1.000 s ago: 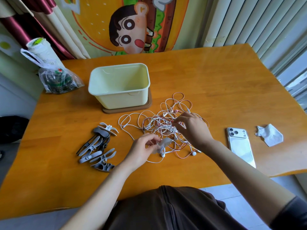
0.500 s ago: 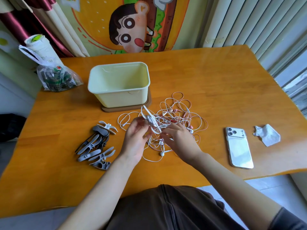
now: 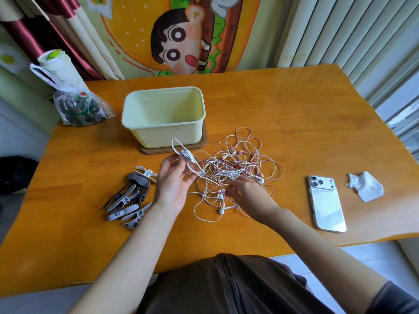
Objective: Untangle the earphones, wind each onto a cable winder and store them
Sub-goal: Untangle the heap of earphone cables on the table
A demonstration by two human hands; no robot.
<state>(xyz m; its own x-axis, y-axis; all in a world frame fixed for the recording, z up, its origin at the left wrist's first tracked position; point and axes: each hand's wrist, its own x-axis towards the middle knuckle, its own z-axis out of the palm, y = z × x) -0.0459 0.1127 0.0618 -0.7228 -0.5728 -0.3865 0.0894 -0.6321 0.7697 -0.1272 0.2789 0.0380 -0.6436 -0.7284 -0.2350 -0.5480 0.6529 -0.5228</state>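
The left hand [image 3: 174,184] held a white cable winder [image 3: 184,155] up off the table [image 3: 294,123], with fingers and thumb pinching its middle. The winder's long side ran from 11 o'clock to 5 o'clock, and its low end reached into the cords. The earphones [image 3: 240,164] lay in one big knot of white and pink cords at 3 o'clock from that hand, just beside it. The right hand [image 3: 249,196] was at the knot's 6 o'clock edge. Its fingers were bent down into the cords and were pinching one, I think. So the right hand was nearer, and it likely had to pull one cord free toward the winder. Many loops crossed each other and could snag. The pale box [image 3: 163,134] stood at 11 o'clock from the knot, near it. More winders [image 3: 129,198] lay piled at 9 o'clock from the left hand. A phone [image 3: 326,205] and a crumpled tissue [image 3: 365,186] lay at 3 o'clock, well apart from the knot.
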